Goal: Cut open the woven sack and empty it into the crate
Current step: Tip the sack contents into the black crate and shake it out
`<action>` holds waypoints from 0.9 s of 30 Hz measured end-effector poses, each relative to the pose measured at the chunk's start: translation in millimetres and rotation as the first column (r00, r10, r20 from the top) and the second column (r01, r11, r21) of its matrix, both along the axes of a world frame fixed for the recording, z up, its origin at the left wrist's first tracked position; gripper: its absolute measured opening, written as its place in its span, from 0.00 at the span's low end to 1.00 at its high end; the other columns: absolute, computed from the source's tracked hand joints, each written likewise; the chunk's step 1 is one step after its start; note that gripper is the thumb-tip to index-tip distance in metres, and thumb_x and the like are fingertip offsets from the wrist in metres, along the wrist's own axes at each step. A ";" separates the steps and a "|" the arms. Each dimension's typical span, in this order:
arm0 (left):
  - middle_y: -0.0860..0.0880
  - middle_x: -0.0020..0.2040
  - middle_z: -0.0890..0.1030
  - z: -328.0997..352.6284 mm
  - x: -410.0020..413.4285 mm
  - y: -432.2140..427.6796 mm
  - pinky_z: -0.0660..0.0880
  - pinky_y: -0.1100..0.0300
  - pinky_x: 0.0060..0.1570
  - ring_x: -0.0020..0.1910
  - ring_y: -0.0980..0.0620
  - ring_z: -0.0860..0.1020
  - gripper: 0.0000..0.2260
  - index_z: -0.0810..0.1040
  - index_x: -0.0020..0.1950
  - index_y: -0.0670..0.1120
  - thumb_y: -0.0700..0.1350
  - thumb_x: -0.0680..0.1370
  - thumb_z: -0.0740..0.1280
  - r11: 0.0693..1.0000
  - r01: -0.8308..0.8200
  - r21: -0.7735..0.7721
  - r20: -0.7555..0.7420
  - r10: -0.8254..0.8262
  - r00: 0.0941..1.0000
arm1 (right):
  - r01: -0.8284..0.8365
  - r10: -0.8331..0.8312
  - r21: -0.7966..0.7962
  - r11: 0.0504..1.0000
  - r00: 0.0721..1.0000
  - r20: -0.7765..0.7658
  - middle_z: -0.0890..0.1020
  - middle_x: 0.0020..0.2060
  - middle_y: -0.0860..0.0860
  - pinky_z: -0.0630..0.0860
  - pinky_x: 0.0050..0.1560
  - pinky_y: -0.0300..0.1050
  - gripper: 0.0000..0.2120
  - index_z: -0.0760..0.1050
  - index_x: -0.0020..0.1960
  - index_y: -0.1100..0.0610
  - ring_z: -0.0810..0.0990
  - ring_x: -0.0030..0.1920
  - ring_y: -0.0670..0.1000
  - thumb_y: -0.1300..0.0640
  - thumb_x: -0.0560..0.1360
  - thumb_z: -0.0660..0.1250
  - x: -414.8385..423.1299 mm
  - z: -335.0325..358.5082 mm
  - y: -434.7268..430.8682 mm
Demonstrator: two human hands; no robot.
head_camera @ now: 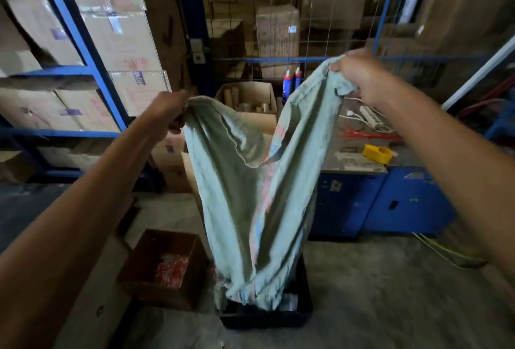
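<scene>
A pale green woven sack (245,204) with faded red print hangs upside down in front of me. My left hand (167,112) grips one upper corner and my right hand (359,75) grips the other, held higher. The sack's lower open end drops into a dark plastic crate (302,312) on the floor. Pale contents show inside the crate beside the sack's mouth. The sack looks limp and slack along its length.
An open brown cardboard box (167,265) with red items stands left of the crate. A blue workbench (390,198) at right carries a yellow tape dispenser (377,153) and a power strip (369,117). Blue racking with cartons (83,70) lines the left.
</scene>
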State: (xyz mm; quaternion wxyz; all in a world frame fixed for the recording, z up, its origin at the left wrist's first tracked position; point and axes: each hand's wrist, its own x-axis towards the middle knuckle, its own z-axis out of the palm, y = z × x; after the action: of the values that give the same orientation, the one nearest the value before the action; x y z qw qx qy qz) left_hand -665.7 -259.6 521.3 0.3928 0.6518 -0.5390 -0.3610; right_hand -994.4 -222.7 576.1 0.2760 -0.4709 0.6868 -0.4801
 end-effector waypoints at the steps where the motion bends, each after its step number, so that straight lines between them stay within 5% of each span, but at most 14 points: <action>1: 0.46 0.32 0.67 19.7 -1.7 -2.0 0.62 0.60 0.31 0.27 0.51 0.64 0.14 0.71 0.39 0.45 0.48 0.83 0.57 0.999 0.037 0.000 0.014 -0.037 0.999 | -0.010 0.008 -0.026 1.000 0.997 -0.072 0.75 0.35 0.51 0.74 0.38 0.45 0.11 0.71 0.36 0.53 0.76 0.36 0.50 0.60 0.77 0.67 2.1 19.3 -0.6; 5: 0.48 0.30 0.69 57.5 -3.5 -2.2 0.65 0.62 0.31 0.27 0.52 0.65 0.21 0.72 0.38 0.45 0.62 0.78 0.66 0.922 0.227 0.315 0.278 -0.318 0.906 | -0.086 0.158 0.162 0.983 0.843 -0.513 0.79 0.40 0.55 0.70 0.35 0.42 0.04 0.78 0.46 0.58 0.75 0.36 0.53 0.57 0.75 0.70 14.7 54.0 0.2; 8: 0.48 0.30 0.68 84.0 -3.7 9.3 0.65 0.62 0.30 0.26 0.54 0.65 0.15 0.78 0.45 0.43 0.54 0.74 0.74 0.831 0.189 0.523 0.617 -0.522 0.589 | 0.009 0.090 0.116 0.993 0.568 -0.818 0.83 0.48 0.59 0.72 0.40 0.45 0.10 0.81 0.51 0.60 0.77 0.42 0.59 0.55 0.74 0.68 20.7 59.9 0.4; 10: 0.42 0.42 0.80 103.0 0.3 18.0 0.70 0.57 0.37 0.36 0.51 0.78 0.18 0.79 0.58 0.39 0.52 0.77 0.73 0.889 0.091 0.448 0.833 -0.453 0.319 | 0.059 -0.001 0.028 0.998 0.450 -0.893 0.81 0.47 0.59 0.71 0.41 0.46 0.11 0.81 0.54 0.61 0.77 0.44 0.60 0.58 0.76 0.67 26.2 66.4 7.1; 12: 0.46 0.42 0.79 112.5 10.4 22.4 0.70 0.58 0.39 0.37 0.50 0.78 0.21 0.78 0.62 0.37 0.54 0.80 0.69 0.959 0.046 0.281 0.932 -0.284 0.226 | 0.114 -0.069 -0.028 0.993 0.365 -0.928 0.81 0.54 0.61 0.69 0.43 0.46 0.14 0.77 0.62 0.63 0.80 0.53 0.62 0.59 0.78 0.66 29.3 72.3 10.0; 15: 0.47 0.36 0.72 106.0 26.3 14.7 0.68 0.57 0.35 0.37 0.49 0.74 0.17 0.72 0.54 0.38 0.53 0.83 0.64 0.996 0.078 0.042 0.951 -0.064 0.302 | 0.133 -0.118 -0.078 0.988 0.329 -0.937 0.80 0.61 0.61 0.67 0.44 0.47 0.17 0.75 0.65 0.62 0.79 0.60 0.62 0.59 0.78 0.67 32.0 75.8 13.6; 20: 0.41 0.55 0.83 78.6 16.7 3.7 0.70 0.56 0.43 0.52 0.42 0.81 0.11 0.80 0.62 0.44 0.45 0.83 0.64 0.932 0.277 -0.234 0.814 0.032 0.580 | -0.089 -0.075 -0.156 0.984 0.589 -0.805 0.83 0.58 0.55 0.74 0.50 0.48 0.07 0.80 0.54 0.52 0.80 0.58 0.60 0.53 0.77 0.69 57.2 70.9 13.3; 24: 0.46 0.46 0.83 74.2 -20.6 16.6 0.75 0.55 0.45 0.47 0.47 0.81 0.08 0.85 0.50 0.45 0.36 0.80 0.66 0.751 0.409 -0.518 0.498 -0.124 0.859 | -0.337 0.109 -0.194 0.921 0.702 -0.703 0.83 0.55 0.52 0.74 0.53 0.48 0.02 0.80 0.49 0.50 0.80 0.57 0.55 0.55 0.76 0.69 91.4 77.6 12.4; 27: 0.54 0.39 0.80 80.1 -41.0 25.8 0.73 0.59 0.45 0.41 0.56 0.78 0.17 0.81 0.39 0.56 0.36 0.79 0.64 0.643 0.487 -0.591 0.272 -0.409 0.871 | -0.398 0.210 -0.179 0.900 0.755 -0.621 0.83 0.55 0.51 0.70 0.50 0.42 0.04 0.79 0.49 0.50 0.79 0.56 0.52 0.58 0.77 0.68 108.9 88.6 15.3</action>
State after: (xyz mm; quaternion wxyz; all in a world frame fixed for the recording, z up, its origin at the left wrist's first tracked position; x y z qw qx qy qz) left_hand -706.7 -233.8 601.4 0.4586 0.3422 -0.7947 -0.2026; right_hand -885.5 -207.4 664.6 0.0502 -0.7384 0.5699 -0.3570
